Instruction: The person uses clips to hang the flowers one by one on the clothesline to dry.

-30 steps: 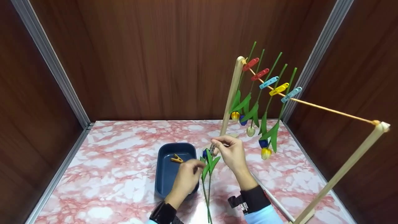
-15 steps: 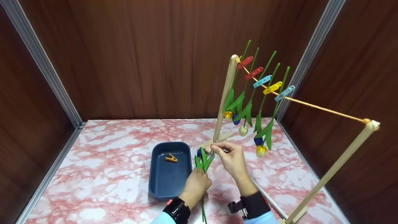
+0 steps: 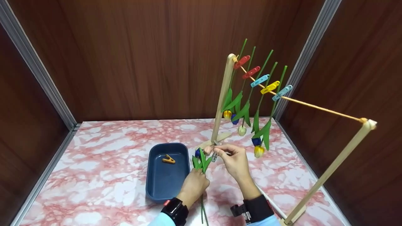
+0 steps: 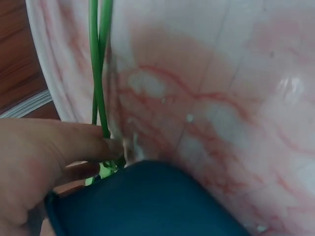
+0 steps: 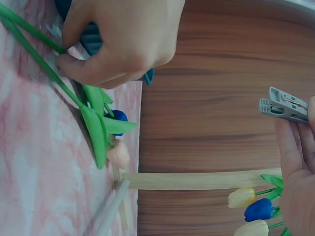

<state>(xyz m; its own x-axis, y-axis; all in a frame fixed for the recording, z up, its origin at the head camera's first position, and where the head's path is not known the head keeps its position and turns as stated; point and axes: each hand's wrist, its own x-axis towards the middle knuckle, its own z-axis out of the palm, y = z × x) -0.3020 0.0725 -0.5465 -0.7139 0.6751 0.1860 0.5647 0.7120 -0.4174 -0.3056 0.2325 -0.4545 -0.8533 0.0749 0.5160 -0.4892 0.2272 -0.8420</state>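
Note:
My left hand (image 3: 197,179) grips the green stems (image 3: 201,163) of a small bunch of artificial tulips just right of the blue tray (image 3: 157,188). The stems' lower ends lie on the marble table. In the left wrist view my fingers (image 4: 74,145) press the thin stems (image 4: 97,69) beside the tray (image 4: 147,201). A blue bud (image 5: 117,118) and a pale pink bud (image 5: 119,153) sit at the bunch's far end. My right hand (image 3: 221,153) pinches a grey clothespin (image 3: 214,156), also visible as the clothespin (image 5: 285,104), close to the leaves.
An orange clothespin (image 3: 168,159) lies in the tray. A wooden rack (image 3: 221,97) carries a string line (image 3: 317,108) to a second post (image 3: 333,169). Several coloured clothespins (image 3: 260,80) hold tulips (image 3: 258,147) upside down on it. Wooden walls enclose the marble table (image 3: 110,150).
My left hand has moved from the tray's right edge onto the tulip stems and closed round them. The right hand still pinches the grey clothespin near the leaves.

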